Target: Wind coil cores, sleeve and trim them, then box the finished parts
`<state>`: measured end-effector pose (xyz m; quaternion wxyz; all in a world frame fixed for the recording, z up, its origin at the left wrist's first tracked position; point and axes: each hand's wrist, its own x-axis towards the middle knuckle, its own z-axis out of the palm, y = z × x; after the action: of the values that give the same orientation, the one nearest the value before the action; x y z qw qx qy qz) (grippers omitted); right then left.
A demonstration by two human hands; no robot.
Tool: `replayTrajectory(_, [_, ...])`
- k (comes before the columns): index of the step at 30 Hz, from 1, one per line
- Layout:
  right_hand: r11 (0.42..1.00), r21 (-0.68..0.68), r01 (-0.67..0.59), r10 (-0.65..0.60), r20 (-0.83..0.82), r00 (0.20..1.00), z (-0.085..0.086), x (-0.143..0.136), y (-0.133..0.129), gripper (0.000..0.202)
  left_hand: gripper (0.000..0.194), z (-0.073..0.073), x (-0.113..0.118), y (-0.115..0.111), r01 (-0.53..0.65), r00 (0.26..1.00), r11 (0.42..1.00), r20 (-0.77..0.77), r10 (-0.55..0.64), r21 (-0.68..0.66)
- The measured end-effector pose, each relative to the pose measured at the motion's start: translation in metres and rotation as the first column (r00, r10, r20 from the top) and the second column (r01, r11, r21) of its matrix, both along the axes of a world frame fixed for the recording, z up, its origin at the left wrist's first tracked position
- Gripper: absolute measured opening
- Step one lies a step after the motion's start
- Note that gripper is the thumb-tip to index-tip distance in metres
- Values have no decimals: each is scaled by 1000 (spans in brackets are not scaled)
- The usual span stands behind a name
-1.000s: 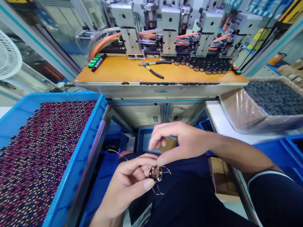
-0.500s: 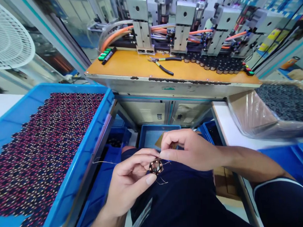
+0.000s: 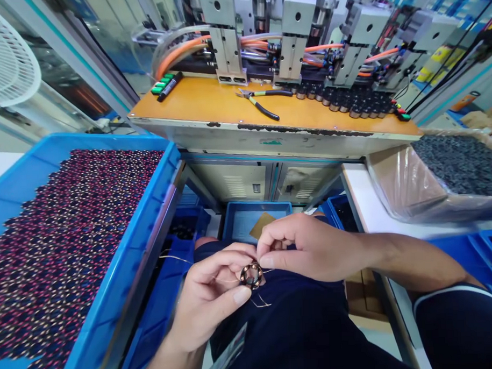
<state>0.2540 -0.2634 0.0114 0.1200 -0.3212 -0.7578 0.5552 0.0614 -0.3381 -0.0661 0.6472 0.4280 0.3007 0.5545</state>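
A small round coil (image 3: 251, 276) with copper windings and a dark ring is held over my lap. My left hand (image 3: 213, 293) grips it, thumb at the lower edge and fingers behind. Thin wire ends stick out to the left, to the right and below the ring. At the coil's upper right edge, my right hand (image 3: 305, 249) has thumb and forefinger pinched together; whatever is between those fingertips is too small to make out.
Many coils fill a blue bin (image 3: 131, 242) at left. Pliers (image 3: 263, 100), markers (image 3: 170, 86) and dark cylindrical parts (image 3: 343, 100) lie on the orange bench (image 3: 198, 105) below the machine. A plastic-lined box (image 3: 407, 179) of dark parts stands at right.
The view has shifted slightly. The coil has turned a little in my left hand, and my right fingertips have come down closer to its upper edge.
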Motion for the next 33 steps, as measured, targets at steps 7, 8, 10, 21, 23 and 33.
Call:
replayTrajectory(7, [999,-41,8,-13,-115,993,-2,3,-5,10,25,-4,3,2,37,994,999,98,-37,0])
replayTrajectory(8, [999,-46,6,-11,-125,992,-2,4,-5,10,26,-4,3,2,39,994,999,99,-39,2])
replayTrajectory(10, [999,-49,5,-12,-139,990,-1,4,-5,9,27,-6,2,2,40,995,999,89,-41,19])
replayTrajectory(21, [988,109,-110,122,-114,986,-1,10,-7,12,27,-4,0,5,0,1000,997,-14,1,77])
replayTrajectory(23, [937,306,-170,210,-104,972,-3,16,-3,11,26,-5,-1,5,17,1000,998,16,-18,62])
replayTrajectory(33, [410,912,18,338,-170,926,-19,8,9,11,31,-6,5,7,182,964,976,217,-153,-117])
